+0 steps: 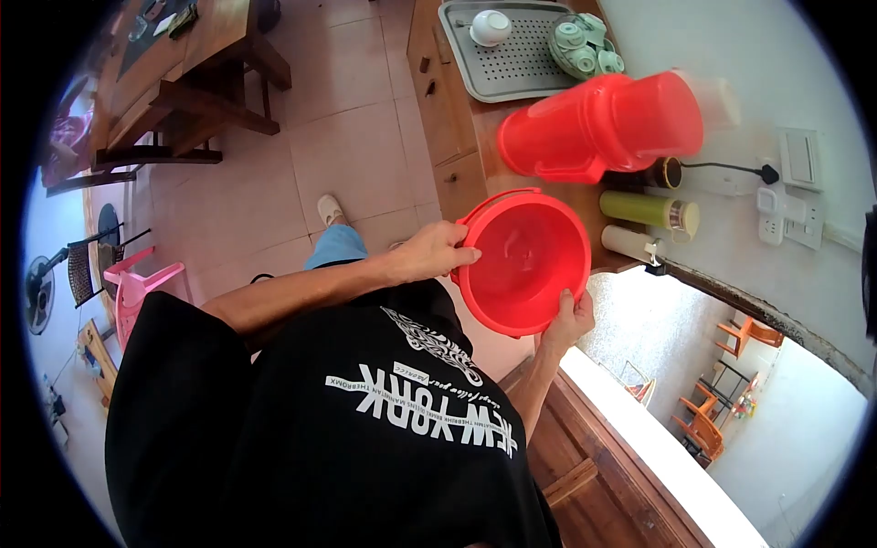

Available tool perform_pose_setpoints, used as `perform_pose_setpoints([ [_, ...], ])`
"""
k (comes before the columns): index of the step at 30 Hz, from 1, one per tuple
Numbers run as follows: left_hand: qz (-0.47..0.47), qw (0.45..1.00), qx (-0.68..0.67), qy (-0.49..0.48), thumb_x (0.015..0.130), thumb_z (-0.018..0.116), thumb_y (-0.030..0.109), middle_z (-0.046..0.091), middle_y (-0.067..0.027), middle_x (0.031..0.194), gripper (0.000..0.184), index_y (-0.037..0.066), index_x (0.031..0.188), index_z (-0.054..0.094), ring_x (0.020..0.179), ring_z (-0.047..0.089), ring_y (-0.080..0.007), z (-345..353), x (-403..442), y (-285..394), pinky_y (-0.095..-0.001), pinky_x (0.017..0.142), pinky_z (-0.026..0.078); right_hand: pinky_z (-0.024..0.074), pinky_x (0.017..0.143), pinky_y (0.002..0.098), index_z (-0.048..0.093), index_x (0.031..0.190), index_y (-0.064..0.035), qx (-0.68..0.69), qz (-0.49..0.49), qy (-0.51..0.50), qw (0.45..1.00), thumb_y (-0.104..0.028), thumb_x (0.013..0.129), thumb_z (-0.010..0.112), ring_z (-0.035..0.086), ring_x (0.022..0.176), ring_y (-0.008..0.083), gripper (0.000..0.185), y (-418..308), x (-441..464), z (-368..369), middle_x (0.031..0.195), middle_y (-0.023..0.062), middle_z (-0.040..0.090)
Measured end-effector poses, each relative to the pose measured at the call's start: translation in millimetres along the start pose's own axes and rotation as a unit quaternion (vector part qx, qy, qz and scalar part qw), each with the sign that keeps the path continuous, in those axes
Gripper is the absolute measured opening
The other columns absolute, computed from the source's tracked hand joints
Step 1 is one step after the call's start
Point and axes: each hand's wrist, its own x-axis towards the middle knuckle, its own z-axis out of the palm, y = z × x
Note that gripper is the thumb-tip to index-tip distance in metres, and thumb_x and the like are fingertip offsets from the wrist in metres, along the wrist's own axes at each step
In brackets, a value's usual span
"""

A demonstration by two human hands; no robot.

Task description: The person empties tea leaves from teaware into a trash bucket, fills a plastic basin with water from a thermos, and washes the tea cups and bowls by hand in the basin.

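A red plastic bucket (521,265) is in front of my body, its round opening facing me and its inside bare. Its thin red carrying handle (498,195) lies along the far left of the rim. My left hand (437,251) grips the left side of the rim, thumb over the edge. At the lower right, my right hand (570,320) pinches the rim with its thumb on top; its other fingers are partly hidden. Just beyond the bucket, a large red thermos flask (566,132) stands on the wooden cabinet (489,123).
A grey perforated tray (502,87) holds a white cup (491,28) and green teacups (585,46). A green-yellow bottle (639,208) stands near wall sockets (786,219). At left are a wooden table (196,55), a pink plastic chair (132,288) and a fan (38,292).
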Motion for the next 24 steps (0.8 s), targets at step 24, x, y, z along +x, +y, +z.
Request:
perform_pose_setpoints([
  [24, 0.052, 0.971, -0.117, 0.199, 0.091, 0.060, 0.021, 0.060, -0.0032, 0.074, 0.026, -0.004, 0.098, 0.063, 0.066, 0.054, -0.0101, -312.8, -110.1, 10.2, -0.0270, 0.057, 0.044, 0.0505, 0.078, 0.0252, 0.064, 0.108, 0.0061, 0.038, -0.031, -0.205, 0.978, 0.004, 0.087, 0.057, 0.063, 0.083, 0.0111, 0.022, -139.6, -34.4, 351.9, 0.097, 0.0079, 0.068],
])
